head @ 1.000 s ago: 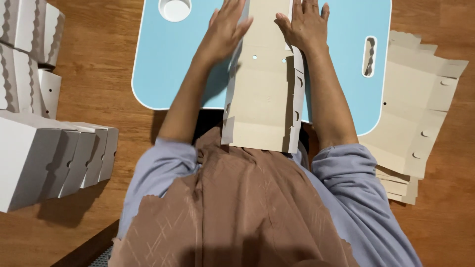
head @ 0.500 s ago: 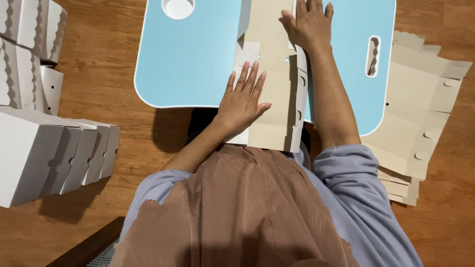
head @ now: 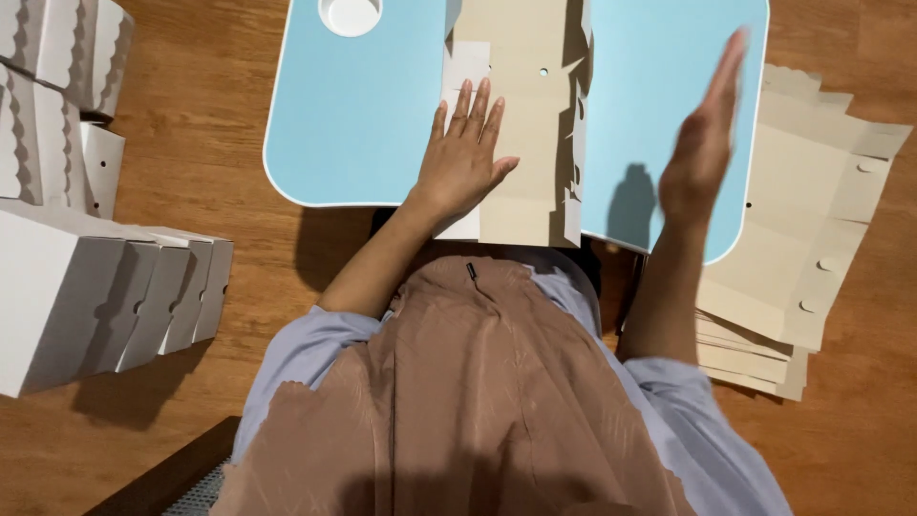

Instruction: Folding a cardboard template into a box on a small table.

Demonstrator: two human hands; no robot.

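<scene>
Now the right hand has lifted off the flat cardboard box blank, hanging edge-on with fingers pressed together above the blue lap table, while the left hand stays flat, fingers spread, pinning the blank's left flap.

We see folded white boxes on the wooden floor, and a round cup hole in the blue table.

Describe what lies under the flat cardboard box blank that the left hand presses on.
The cardboard blank rests on the light blue lap table, pinned by the left hand. Its near end overhangs the table edge. Whatever lies beneath the blank stays covered.
</scene>
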